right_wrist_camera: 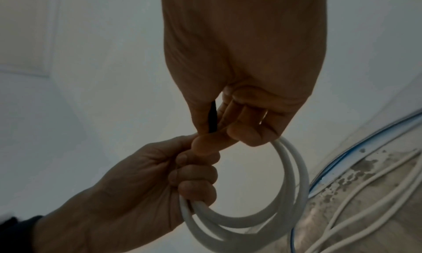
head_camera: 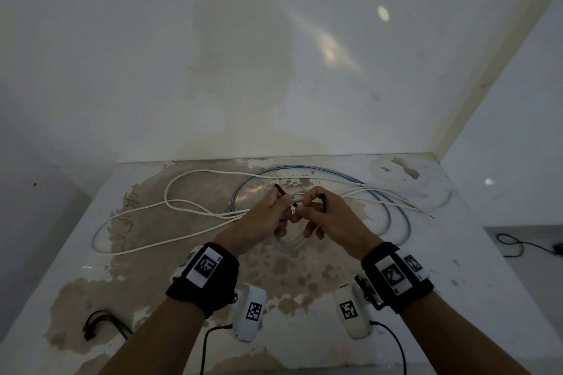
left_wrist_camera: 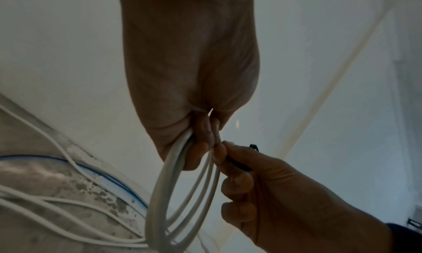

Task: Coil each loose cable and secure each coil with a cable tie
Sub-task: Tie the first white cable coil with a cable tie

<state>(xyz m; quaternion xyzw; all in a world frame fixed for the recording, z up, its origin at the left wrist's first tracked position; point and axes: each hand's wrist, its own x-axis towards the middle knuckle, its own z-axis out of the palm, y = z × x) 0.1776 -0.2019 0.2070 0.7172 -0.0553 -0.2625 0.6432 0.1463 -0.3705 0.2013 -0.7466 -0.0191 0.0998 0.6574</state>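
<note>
Above the table [head_camera: 457, 253], left hand [head_camera: 259, 222] gripping white coil [right_wrist_camera: 285, 193], right hand [head_camera: 329, 216] pinching black tie [head_camera: 323, 202].

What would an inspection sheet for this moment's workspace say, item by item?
Surface: white table, paint worn off in brown patches.
Job's things: white coil held up between both hands; black tie at its top, not seen closed.
Clutter: black clip-like item at the table's near left; what it is cannot be told.
Grippers: left hand grips the coil; right hand pinches the tie.
Cables: loose white cable sprawled in wide loops; blue cable in a rough ring under it.
Surroundings: white wall behind the table; dark lead on the floor, right.
</note>
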